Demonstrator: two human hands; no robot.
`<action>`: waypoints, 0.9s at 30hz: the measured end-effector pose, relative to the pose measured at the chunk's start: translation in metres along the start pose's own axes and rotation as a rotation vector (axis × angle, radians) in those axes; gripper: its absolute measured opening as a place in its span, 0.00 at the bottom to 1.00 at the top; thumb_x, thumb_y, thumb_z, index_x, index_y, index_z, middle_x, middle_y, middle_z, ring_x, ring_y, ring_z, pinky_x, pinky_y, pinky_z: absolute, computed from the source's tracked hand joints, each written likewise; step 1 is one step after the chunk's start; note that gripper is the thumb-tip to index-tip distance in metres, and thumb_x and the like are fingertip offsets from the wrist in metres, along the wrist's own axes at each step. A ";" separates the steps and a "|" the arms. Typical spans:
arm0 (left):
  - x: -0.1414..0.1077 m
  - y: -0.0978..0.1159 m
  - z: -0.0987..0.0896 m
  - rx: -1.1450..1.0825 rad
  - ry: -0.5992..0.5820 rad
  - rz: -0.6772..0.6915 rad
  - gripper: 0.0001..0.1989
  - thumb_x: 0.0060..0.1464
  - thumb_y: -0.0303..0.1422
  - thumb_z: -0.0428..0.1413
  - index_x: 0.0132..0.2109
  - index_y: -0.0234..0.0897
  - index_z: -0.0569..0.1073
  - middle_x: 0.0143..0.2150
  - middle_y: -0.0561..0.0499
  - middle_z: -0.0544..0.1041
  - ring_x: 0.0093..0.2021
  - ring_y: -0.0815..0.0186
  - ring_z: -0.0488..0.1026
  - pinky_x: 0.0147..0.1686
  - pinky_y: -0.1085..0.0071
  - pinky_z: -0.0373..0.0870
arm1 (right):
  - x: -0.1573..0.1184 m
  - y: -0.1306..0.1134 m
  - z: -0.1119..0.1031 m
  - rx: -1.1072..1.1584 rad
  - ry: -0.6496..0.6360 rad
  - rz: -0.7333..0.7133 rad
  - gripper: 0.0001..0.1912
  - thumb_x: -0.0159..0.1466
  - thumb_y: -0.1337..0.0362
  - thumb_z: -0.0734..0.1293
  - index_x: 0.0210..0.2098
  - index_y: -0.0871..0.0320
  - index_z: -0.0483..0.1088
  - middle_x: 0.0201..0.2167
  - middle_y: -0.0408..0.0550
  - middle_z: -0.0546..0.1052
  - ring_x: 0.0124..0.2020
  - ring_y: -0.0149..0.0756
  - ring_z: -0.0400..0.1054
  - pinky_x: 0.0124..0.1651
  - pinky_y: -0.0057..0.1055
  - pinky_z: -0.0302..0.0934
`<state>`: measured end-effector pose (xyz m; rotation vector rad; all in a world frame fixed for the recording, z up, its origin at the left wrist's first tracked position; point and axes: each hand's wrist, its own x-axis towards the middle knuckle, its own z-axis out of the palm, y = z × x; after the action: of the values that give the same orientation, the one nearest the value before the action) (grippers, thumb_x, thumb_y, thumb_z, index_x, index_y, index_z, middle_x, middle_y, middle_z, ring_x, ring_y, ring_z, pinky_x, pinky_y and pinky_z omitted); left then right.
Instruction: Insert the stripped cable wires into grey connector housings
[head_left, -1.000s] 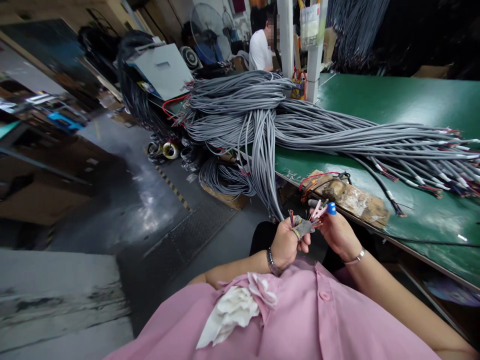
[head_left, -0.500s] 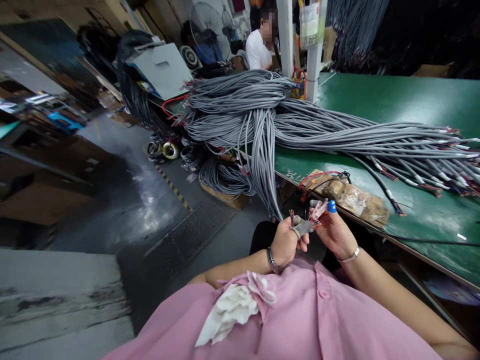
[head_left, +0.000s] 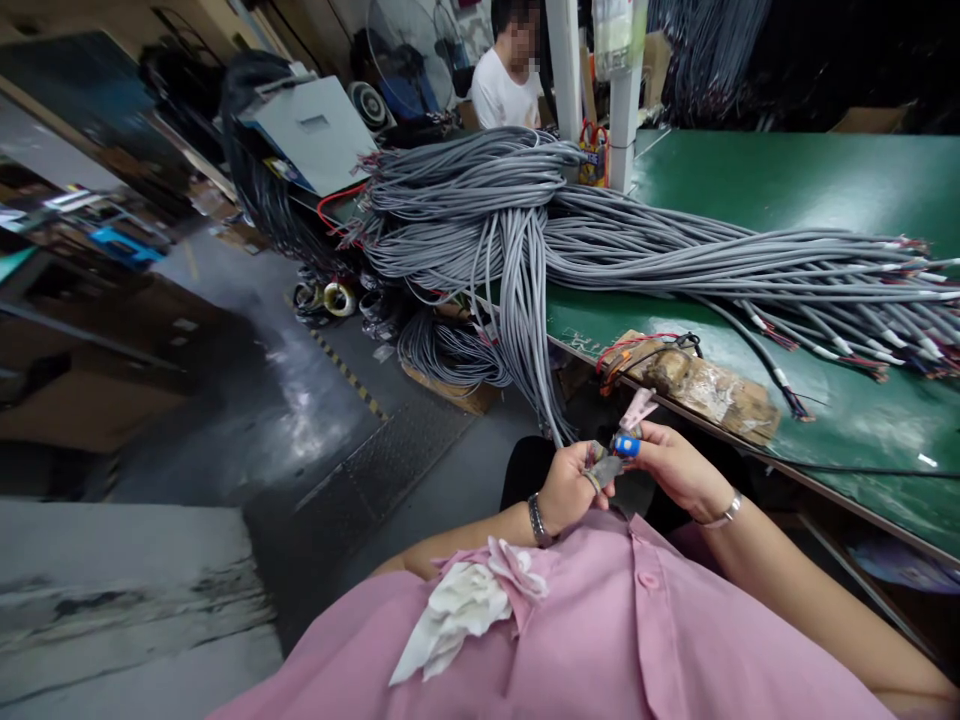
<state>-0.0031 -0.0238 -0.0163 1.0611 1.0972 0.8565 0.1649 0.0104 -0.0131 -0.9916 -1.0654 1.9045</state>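
Note:
Close in front of my body, my left hand (head_left: 574, 483) is closed round the end of a grey cable (head_left: 546, 405) that hangs down from the bundle on the table. Grey coverings wrap some of its fingertips. My right hand (head_left: 664, 462), with a blue covering (head_left: 626, 446) on a fingertip, is pinched right beside the left fingertips. A pale pink clip-like piece (head_left: 639, 408) sticks up from the right fingers. The thin wires between the hands are mostly hidden by the fingers.
Long grey cables (head_left: 660, 245) lie heaped across the green table (head_left: 825, 180). A worn wooden block (head_left: 720, 395) with wires sits at its near edge. Behind stand a white post (head_left: 622, 120) and a person in white (head_left: 504, 90). A grey box (head_left: 319, 130) is at the back left.
My right hand has turned and its blue-covered fingertip has come down and left against the left fingers. The pink piece now stands up above them, and the coloured wire ends are less visible.

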 end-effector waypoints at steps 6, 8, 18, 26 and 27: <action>0.006 -0.002 -0.003 0.044 -0.134 -0.092 0.16 0.49 0.42 0.59 0.28 0.32 0.69 0.20 0.52 0.72 0.16 0.72 0.69 0.15 0.79 0.58 | -0.003 -0.003 0.002 -0.200 -0.044 -0.069 0.16 0.56 0.52 0.71 0.31 0.60 0.71 0.25 0.44 0.75 0.26 0.32 0.67 0.33 0.30 0.60; 0.008 -0.003 -0.004 -0.011 -0.064 -0.057 0.17 0.52 0.43 0.56 0.28 0.32 0.69 0.20 0.51 0.72 0.16 0.72 0.69 0.14 0.79 0.54 | -0.004 -0.001 -0.001 -0.195 -0.018 -0.073 0.17 0.58 0.50 0.69 0.34 0.59 0.71 0.28 0.44 0.75 0.29 0.32 0.67 0.35 0.31 0.61; 0.012 -0.003 -0.007 -0.133 -0.087 -0.088 0.21 0.50 0.48 0.56 0.27 0.31 0.71 0.20 0.48 0.74 0.18 0.69 0.71 0.18 0.77 0.60 | -0.012 0.014 0.019 -0.059 0.189 -0.166 0.13 0.57 0.54 0.70 0.28 0.57 0.68 0.21 0.43 0.71 0.23 0.31 0.62 0.29 0.31 0.56; 0.006 0.002 -0.006 -0.010 -0.189 -0.084 0.22 0.50 0.48 0.57 0.24 0.31 0.71 0.16 0.50 0.71 0.13 0.74 0.64 0.14 0.77 0.51 | 0.001 0.021 0.010 -0.122 0.195 -0.086 0.16 0.53 0.53 0.73 0.27 0.60 0.70 0.22 0.41 0.71 0.22 0.28 0.59 0.28 0.28 0.53; 0.006 0.001 -0.004 -0.033 -0.159 -0.076 0.22 0.50 0.48 0.57 0.25 0.31 0.71 0.18 0.50 0.72 0.13 0.74 0.65 0.14 0.77 0.50 | 0.002 0.023 0.009 -0.086 0.208 -0.085 0.16 0.54 0.53 0.72 0.27 0.60 0.70 0.22 0.41 0.70 0.22 0.28 0.58 0.28 0.28 0.53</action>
<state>-0.0058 -0.0168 -0.0171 1.0356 0.9809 0.7154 0.1510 -0.0003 -0.0303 -1.1470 -1.0566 1.6597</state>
